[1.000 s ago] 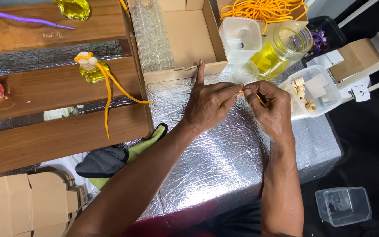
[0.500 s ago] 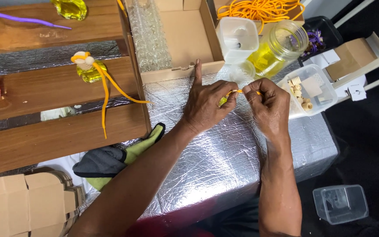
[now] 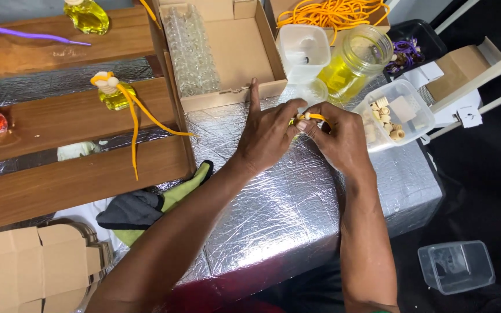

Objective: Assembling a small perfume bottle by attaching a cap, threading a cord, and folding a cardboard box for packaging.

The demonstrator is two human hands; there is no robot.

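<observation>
My left hand (image 3: 269,134) and my right hand (image 3: 336,134) meet over a silver foil-covered table (image 3: 273,214). Between their fingertips they pinch a short piece of orange cord (image 3: 314,116) with a small pale piece on it. The index finger of my left hand points away toward a cardboard box (image 3: 244,52). Most of the held thing is hidden by my fingers. A clear tub of small wooden beads (image 3: 385,116) stands just right of my right hand. A glass jar of yellow liquid (image 3: 352,66) is behind my hands.
Wooden shelves (image 3: 70,110) at the left carry small bottles of yellow and red liquid with orange and purple cords. The cardboard box holds rows of small clear bottles (image 3: 191,49). A pile of orange cord (image 3: 331,11) lies at the back. A glove (image 3: 152,203) lies lower left; an empty clear tub (image 3: 456,266) on the floor.
My hands have stayed together on the foil, working the orange cord between the fingertips. The left index finger now sticks out straight. The view has shifted slightly.
</observation>
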